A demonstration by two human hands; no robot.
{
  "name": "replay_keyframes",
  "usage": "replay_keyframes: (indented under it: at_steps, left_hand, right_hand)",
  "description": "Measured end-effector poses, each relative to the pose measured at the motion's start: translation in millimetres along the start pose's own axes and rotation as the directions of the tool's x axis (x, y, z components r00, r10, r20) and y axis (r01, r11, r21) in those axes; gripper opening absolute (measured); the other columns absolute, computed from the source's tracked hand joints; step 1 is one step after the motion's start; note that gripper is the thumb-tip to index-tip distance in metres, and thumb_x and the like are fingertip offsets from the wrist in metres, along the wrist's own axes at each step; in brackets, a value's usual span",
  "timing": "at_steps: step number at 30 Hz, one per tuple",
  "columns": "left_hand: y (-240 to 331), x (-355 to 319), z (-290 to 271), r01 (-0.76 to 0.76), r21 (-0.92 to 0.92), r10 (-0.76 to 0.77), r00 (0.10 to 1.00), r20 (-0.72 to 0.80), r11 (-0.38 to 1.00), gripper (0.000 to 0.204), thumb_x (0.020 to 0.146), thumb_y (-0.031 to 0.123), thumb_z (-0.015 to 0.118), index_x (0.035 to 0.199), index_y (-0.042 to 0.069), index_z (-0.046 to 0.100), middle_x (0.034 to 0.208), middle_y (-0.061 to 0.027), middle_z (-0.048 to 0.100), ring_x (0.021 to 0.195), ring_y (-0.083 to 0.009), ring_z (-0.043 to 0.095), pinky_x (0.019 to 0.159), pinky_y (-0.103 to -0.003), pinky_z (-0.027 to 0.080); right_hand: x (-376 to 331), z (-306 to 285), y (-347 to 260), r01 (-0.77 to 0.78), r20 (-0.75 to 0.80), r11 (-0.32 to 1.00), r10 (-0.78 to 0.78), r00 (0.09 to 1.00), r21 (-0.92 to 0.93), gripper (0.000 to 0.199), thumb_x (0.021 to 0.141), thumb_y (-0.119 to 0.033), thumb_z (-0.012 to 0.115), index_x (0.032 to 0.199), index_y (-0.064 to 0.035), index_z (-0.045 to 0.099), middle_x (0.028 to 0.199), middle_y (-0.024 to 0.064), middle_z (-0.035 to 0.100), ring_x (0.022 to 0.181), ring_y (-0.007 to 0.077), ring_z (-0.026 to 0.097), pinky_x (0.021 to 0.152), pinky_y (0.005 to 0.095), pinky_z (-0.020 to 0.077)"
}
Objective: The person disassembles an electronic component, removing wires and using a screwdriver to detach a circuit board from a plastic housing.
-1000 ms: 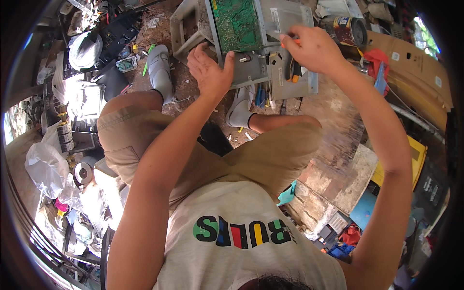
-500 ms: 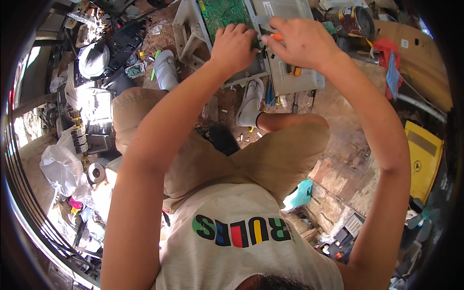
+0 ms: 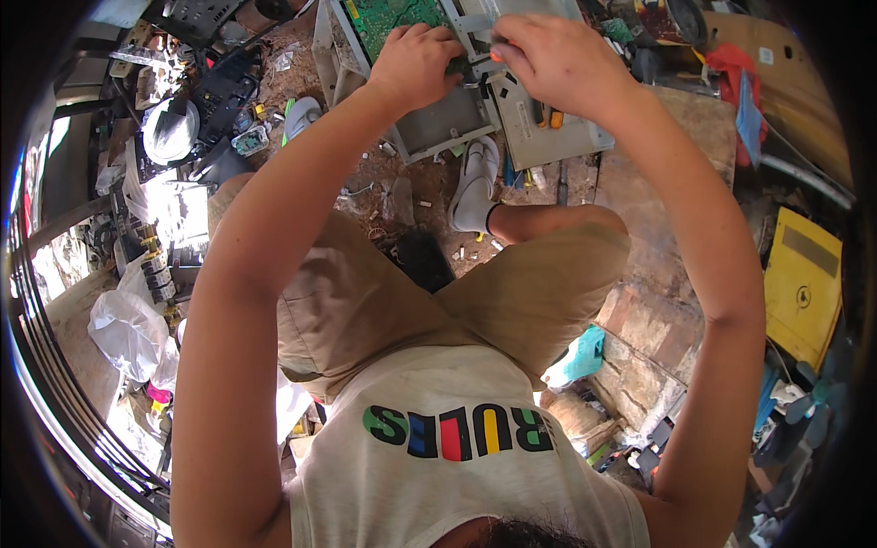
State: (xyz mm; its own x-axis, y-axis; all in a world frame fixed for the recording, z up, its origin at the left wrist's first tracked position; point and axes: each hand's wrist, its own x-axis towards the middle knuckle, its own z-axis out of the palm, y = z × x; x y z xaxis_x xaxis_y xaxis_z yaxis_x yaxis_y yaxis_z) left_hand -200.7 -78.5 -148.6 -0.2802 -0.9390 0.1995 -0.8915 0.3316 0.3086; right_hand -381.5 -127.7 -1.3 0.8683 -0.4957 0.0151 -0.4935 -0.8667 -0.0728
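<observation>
At the top of the view, a grey metal chassis (image 3: 446, 128) carries a green circuit board (image 3: 376, 26). My left hand (image 3: 416, 66) lies over the chassis beside the board, its fingers curled round a dark part I cannot make out. To its right, my right hand (image 3: 559, 62) closes round a screwdriver (image 3: 496, 56); a bit of orange handle shows, and a thin dark shaft points toward my left fingers. The screwdriver's tip is hidden. Under my right hand, a pale metal panel (image 3: 539, 146) adjoins the chassis, with orange-and-black-handled pliers (image 3: 555, 119) lying on it.
My sandalled foot (image 3: 475, 187) is just below the chassis. A dark-handled tool (image 3: 562, 183) lies near the panel. Electronic scrap and a clear plastic bag (image 3: 128, 329) crowd the left. A yellow panel (image 3: 802, 288) stands at the right; a tin can (image 3: 671, 20) is at top right.
Both hands have shifted slightly up and left in the view, with the chassis and panel. My right hand still holds the screwdriver; its shaft now shows beside my left fingers.
</observation>
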Motion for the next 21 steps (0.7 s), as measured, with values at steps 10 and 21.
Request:
replay_keyframes:
  at_steps: [10, 21]
  left_hand:
    - [2, -7, 12, -0.014, -0.038, 0.009, 0.991, -0.130, 0.999, 0.032, 0.081, 0.033, 0.072, 0.110, 0.021, 0.070, 0.116, -0.0001, 0.061, 0.116, -0.0252, 0.055, 0.104, -0.045, 0.038]
    - [4, -4, 15, 0.000, -0.021, -0.003, 0.984, -0.178, 1.000, 0.028, 0.080, 0.031, 0.073, 0.104, 0.019, 0.070, 0.114, 0.0001, 0.062, 0.112, -0.0244, 0.056, 0.103, -0.044, 0.038]
  right_hand:
    - [5, -5, -9, 0.050, -0.052, 0.999, -0.050, 0.997, -0.009, 0.024, 0.092, -0.026, 0.062, 0.108, -0.0092, 0.060, 0.092, 0.0138, 0.066, 0.084, 0.0348, 0.065, 0.072, 0.0445, 0.0520]
    - [9, -10, -1, 0.174, -0.086, 0.980, -0.167, 0.982, 0.096, 0.031, 0.092, -0.028, 0.060, 0.112, -0.0045, 0.058, 0.101, 0.0208, 0.063, 0.092, 0.0375, 0.065, 0.076, 0.0464, 0.0532]
